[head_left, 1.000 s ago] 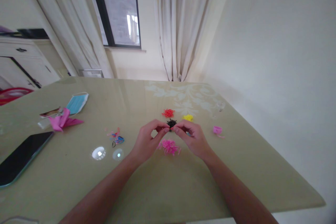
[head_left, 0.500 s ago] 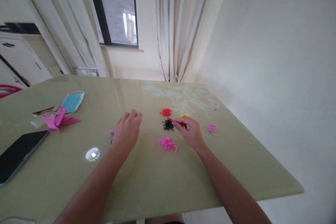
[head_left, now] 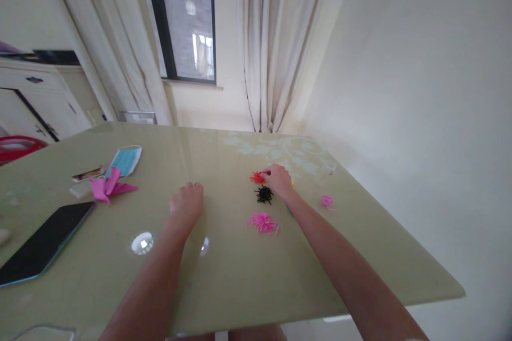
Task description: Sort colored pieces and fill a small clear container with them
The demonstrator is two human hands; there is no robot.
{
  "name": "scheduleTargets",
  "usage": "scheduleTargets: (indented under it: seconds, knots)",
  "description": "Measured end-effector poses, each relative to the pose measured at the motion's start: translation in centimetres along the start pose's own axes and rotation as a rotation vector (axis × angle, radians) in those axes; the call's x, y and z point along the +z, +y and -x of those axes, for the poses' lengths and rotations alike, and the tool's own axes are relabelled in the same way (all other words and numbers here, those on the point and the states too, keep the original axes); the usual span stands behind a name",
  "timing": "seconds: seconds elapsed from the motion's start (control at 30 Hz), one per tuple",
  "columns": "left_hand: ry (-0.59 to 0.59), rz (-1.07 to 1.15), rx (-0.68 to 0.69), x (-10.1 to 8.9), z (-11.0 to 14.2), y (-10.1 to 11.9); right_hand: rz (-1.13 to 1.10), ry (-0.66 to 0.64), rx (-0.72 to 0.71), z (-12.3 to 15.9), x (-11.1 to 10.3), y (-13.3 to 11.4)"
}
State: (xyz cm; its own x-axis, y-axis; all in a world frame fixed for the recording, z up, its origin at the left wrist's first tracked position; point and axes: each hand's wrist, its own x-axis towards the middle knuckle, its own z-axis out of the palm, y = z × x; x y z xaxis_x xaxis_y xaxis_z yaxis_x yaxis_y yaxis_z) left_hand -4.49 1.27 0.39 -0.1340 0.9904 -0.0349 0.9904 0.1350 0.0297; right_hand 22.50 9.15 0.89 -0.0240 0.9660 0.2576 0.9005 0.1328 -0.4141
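Several small piles of thin rubber bands lie on the table: red bands [head_left: 256, 177] farthest away, black bands [head_left: 264, 195] behind the pink bands [head_left: 263, 223]. My right hand [head_left: 279, 180] reaches over the right edge of the red pile, thumb and fingers pinched on what looks like a red rubber band. A bit of a yellow pile [head_left: 293, 183] shows past that hand, mostly hidden. Farther left, my left hand [head_left: 189, 203] rests low at the table with curled fingers. Its fingertips are hidden, so whatever they hold cannot be made out.
A pink looped bundle [head_left: 327, 201] sits to the right. On the left lie a black phone [head_left: 48, 240], a pink folded-paper shape [head_left: 110, 187], a blue face mask [head_left: 126, 161] and a small clear packet [head_left: 81, 189]. The table edge [head_left: 436, 298] runs along the right front.
My right hand has moved from above the black pile, where it pinched a red band, forward to the red pile. My left hand has lowered, now covering the small mixed-colour bands. The view has shifted slightly.
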Motion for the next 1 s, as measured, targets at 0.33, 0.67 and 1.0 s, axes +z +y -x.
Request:
scheduleTargets:
  seconds: [0.33,0.67,1.0]
  knots:
    - [0.189,0.682,0.476,0.0,0.2,4.1,-0.488,0.203,-0.232,6.4,-1.1,1.8]
    - [0.172,1.334,0.52,1.9,1.8,7.5,-0.84,0.045,-0.271,8.2,-1.0,-0.4]
    - [0.162,1.375,0.476,2.1,2.1,7.6,-0.925,-0.014,-0.173,8.3,-0.7,-0.5]
